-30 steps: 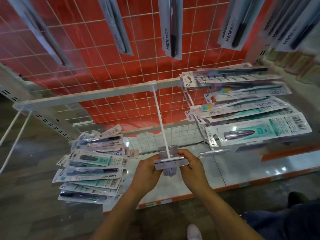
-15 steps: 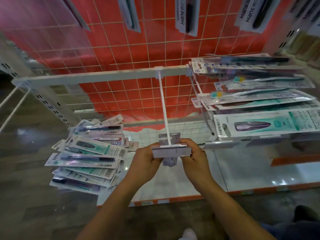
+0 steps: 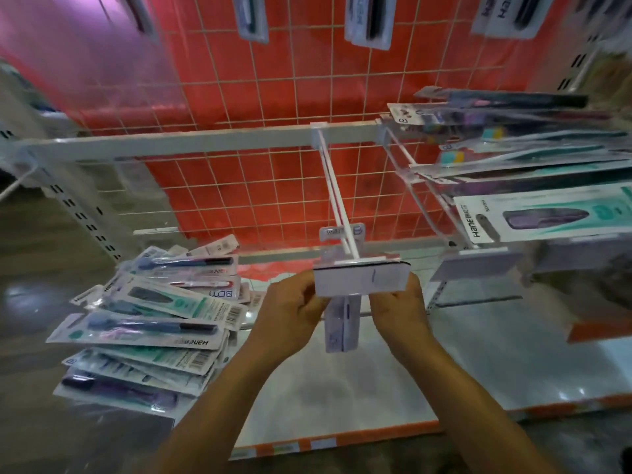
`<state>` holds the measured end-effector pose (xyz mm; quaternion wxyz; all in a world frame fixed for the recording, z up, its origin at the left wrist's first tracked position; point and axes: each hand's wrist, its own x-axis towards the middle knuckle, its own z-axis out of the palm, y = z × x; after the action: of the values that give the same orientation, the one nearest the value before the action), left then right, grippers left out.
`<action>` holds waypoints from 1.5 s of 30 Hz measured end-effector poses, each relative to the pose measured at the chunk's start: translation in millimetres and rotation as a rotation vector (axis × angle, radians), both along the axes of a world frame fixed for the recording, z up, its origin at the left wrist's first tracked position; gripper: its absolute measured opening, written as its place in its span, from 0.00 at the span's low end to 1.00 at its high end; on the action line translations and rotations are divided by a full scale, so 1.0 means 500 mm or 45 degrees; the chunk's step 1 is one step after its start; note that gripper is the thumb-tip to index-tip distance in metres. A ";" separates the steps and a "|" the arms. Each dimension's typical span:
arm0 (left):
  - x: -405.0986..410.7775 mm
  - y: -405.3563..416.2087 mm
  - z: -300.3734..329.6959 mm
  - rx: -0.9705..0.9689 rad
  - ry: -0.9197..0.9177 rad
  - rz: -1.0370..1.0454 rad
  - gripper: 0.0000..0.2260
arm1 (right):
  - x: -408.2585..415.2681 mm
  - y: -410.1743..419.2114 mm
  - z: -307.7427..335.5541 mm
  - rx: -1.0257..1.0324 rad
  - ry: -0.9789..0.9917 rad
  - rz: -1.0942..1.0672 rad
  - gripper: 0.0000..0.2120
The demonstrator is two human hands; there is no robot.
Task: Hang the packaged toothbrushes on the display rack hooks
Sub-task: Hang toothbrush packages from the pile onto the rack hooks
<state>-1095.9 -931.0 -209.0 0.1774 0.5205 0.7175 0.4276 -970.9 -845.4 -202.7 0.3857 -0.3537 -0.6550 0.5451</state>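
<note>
A white double-wire hook [image 3: 337, 200] juts toward me from the rack's white rail [image 3: 171, 145], with a price-tag plate [image 3: 362, 278] at its front end. One packaged toothbrush [image 3: 342, 328] hangs on this hook just behind the plate, its header around the wires. My left hand [image 3: 294, 313] pinches the pack's left edge under the plate. My right hand [image 3: 400, 313] pinches its right edge. A loose pile of packaged toothbrushes [image 3: 154, 319] lies on the shelf base to the left.
The neighbouring hook on the right carries several hung packs [image 3: 547, 217] with their own tag plate [image 3: 475, 268]. More packs [image 3: 367, 22] hang from the red wire grid [image 3: 273, 80] above. The white shelf base [image 3: 342, 388] has an orange front edge.
My head has moved closer, so the hook and hands fill more of the view. Both hands stay at the hook's front end, holding the same pack.
</note>
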 end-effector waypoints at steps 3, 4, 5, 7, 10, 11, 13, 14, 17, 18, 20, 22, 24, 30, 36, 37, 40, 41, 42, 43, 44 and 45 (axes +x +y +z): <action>-0.011 0.020 -0.008 0.033 -0.029 0.050 0.19 | -0.020 0.029 -0.022 0.026 0.108 0.020 0.14; -0.016 0.028 -0.013 0.061 -0.036 0.072 0.19 | -0.026 0.038 -0.030 0.012 0.134 0.041 0.18; -0.018 0.033 -0.013 0.091 -0.048 0.098 0.19 | -0.031 0.047 -0.038 -0.011 0.165 0.061 0.18; -0.022 0.048 -0.012 0.128 -0.061 0.139 0.21 | -0.043 0.064 -0.044 -0.041 0.276 0.177 0.15; -0.029 0.067 -0.016 0.044 -0.181 0.122 0.22 | -0.072 0.103 -0.047 0.123 0.292 0.268 0.10; -0.036 0.069 -0.018 0.015 -0.216 0.131 0.22 | -0.086 0.120 -0.049 0.167 0.270 0.238 0.07; -0.058 0.093 -0.024 0.088 -0.354 0.152 0.12 | -0.116 0.156 -0.053 0.256 0.188 0.139 0.07; -0.069 0.115 -0.021 0.153 -0.367 0.188 0.07 | -0.130 0.171 -0.052 0.299 0.145 0.084 0.07; -0.104 0.168 -0.013 0.215 -0.251 0.105 0.13 | -0.161 0.213 -0.052 0.340 0.089 0.084 0.10; -0.114 0.184 -0.012 0.219 -0.234 0.109 0.14 | -0.170 0.227 -0.052 0.330 0.101 0.132 0.11; -0.140 0.214 -0.023 0.228 -0.256 0.108 0.13 | -0.184 0.251 -0.049 0.299 0.140 0.187 0.12; -0.165 0.241 -0.036 0.223 -0.256 0.148 0.10 | -0.201 0.270 -0.047 0.302 0.134 0.200 0.11; -0.181 0.260 -0.039 0.204 -0.267 0.125 0.10 | -0.220 0.284 -0.046 0.300 0.094 0.185 0.10; -0.201 0.276 -0.031 0.198 -0.225 0.177 0.08 | -0.253 0.305 -0.039 0.220 0.061 0.171 0.09; -0.192 0.263 -0.018 0.138 -0.049 0.292 0.09 | -0.236 0.284 -0.045 0.200 0.050 0.127 0.14; -0.189 0.253 -0.018 0.107 0.014 0.326 0.12 | -0.224 0.272 -0.047 0.207 0.041 0.100 0.14; -0.173 0.211 -0.010 0.033 0.030 0.391 0.17 | -0.181 0.229 -0.044 0.166 0.008 0.031 0.07; -0.162 0.195 -0.004 0.023 -0.011 0.404 0.17 | -0.167 0.215 -0.039 0.125 -0.019 0.010 0.06; -0.151 0.181 0.003 0.010 -0.038 0.415 0.17 | -0.153 0.202 -0.033 0.088 -0.063 -0.006 0.05; -0.140 0.167 0.011 0.000 -0.035 0.415 0.17 | -0.140 0.189 -0.025 0.069 -0.127 -0.021 0.04; -0.126 0.154 0.021 -0.012 -0.016 0.409 0.16 | -0.127 0.173 -0.017 0.078 -0.193 -0.035 0.06; -0.112 0.141 0.031 -0.019 0.002 0.402 0.16 | -0.115 0.155 -0.008 0.079 -0.252 -0.042 0.08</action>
<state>-1151.9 -860.5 -193.3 0.1114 0.4002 0.7937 0.4443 -1028.4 -767.9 -207.0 0.3389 -0.4045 -0.7004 0.4806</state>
